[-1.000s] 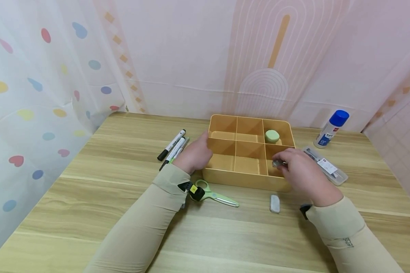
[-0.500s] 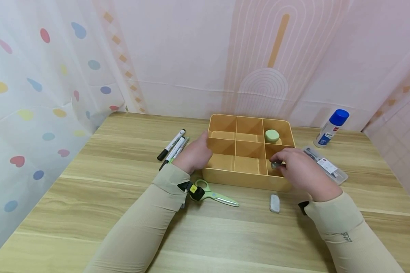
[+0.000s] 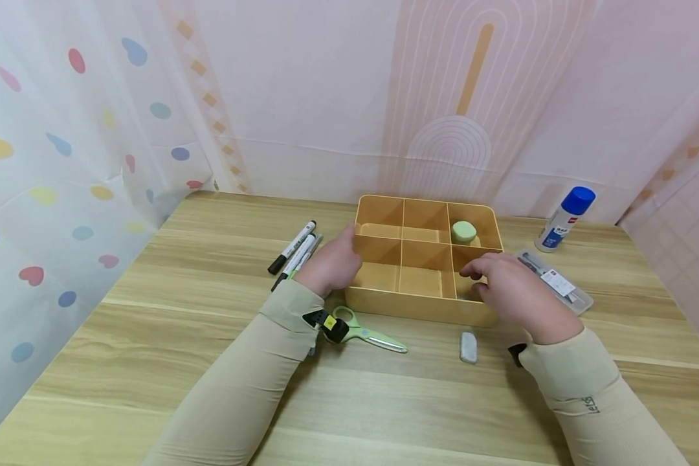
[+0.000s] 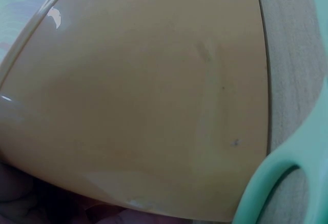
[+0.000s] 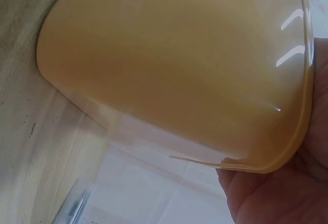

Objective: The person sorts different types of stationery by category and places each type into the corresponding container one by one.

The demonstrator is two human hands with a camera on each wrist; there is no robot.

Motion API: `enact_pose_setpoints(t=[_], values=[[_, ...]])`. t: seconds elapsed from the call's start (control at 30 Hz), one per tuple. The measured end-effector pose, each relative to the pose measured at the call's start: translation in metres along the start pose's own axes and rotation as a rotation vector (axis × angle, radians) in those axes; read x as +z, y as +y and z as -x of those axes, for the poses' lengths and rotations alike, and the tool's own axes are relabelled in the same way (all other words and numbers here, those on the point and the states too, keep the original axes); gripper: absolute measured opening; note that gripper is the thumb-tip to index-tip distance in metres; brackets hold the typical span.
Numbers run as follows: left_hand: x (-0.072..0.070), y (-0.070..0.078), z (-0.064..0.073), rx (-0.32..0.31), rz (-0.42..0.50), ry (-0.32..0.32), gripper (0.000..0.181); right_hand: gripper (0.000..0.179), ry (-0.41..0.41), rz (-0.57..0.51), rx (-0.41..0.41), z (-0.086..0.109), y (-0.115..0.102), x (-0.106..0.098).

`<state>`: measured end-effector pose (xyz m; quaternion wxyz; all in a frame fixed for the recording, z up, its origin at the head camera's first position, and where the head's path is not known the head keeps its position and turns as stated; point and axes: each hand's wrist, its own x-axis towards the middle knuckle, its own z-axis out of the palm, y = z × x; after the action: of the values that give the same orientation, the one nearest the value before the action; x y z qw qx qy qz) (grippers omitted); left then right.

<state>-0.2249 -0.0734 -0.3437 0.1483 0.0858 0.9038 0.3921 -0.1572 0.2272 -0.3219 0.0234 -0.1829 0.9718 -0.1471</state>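
Note:
A yellow-orange organizer box [image 3: 422, 309] with several compartments sits on the table. My left hand [image 3: 333, 262] holds its left side, fingers at the rim; in the left wrist view the box's outer wall [image 4: 138, 96] hides most of that hand. My right hand [image 3: 509, 288] hovers over the front right compartment, fingers loosely bent and nothing between them. Part of a small grey piece [image 3: 465, 297] shows low in that compartment, mostly hidden by the front wall. In the right wrist view, the right hand [image 5: 277, 196] reaches past the box's rim. A round pale green item [image 3: 464, 232] lies in the back right compartment.
Green scissors [image 3: 364, 333] and a grey-white block [image 3: 468, 347] lie before the box. Several markers [image 3: 294, 249] are left of it. To the right are a clear flat case [image 3: 559, 285] and an upright blue-capped bottle [image 3: 564, 221]. A curtain [image 3: 303, 97] hangs behind the table.
The right hand has lowered the small grey piece into the front right compartment and let it go. The left hand and the box have stayed in place.

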Motion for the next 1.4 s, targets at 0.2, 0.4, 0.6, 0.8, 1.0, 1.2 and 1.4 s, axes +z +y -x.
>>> enact_pose_setpoints(t=[0.2, 0.4, 0.6, 0.8, 1.0, 1.2, 1.4], values=[[0.000, 0.001, 0.000, -0.002, -0.002, 0.004, 0.077, 0.027, -0.007, -0.019, 0.020, 0.000, -0.001, 0.000], [0.000, 0.000, 0.000, -0.013, 0.010, 0.001, 0.076, 0.026, 0.035, -0.070, 0.021, 0.005, 0.002, 0.000], [0.001, 0.000, 0.000, -0.017, 0.011, -0.003, 0.076, 0.023, 0.176, -0.141, -0.005, 0.017, 0.010, -0.007], [0.000, 0.001, 0.000, -0.016, 0.006, -0.004, 0.076, 0.025, 0.162, -0.126, 0.036, 0.028, 0.016, -0.019], [0.000, 0.001, 0.000, -0.011, -0.009, 0.000, 0.076, 0.022, 0.092, -0.083, 0.049, 0.035, 0.023, -0.024], [0.001, 0.000, 0.000, -0.001, -0.003, 0.006, 0.076, 0.027, 0.095, -0.065, 0.068, 0.040, 0.026, -0.026], [0.002, -0.001, -0.001, -0.005, 0.006, 0.005, 0.078, 0.029, 0.068, -0.069, 0.104, 0.045, 0.031, -0.028]])
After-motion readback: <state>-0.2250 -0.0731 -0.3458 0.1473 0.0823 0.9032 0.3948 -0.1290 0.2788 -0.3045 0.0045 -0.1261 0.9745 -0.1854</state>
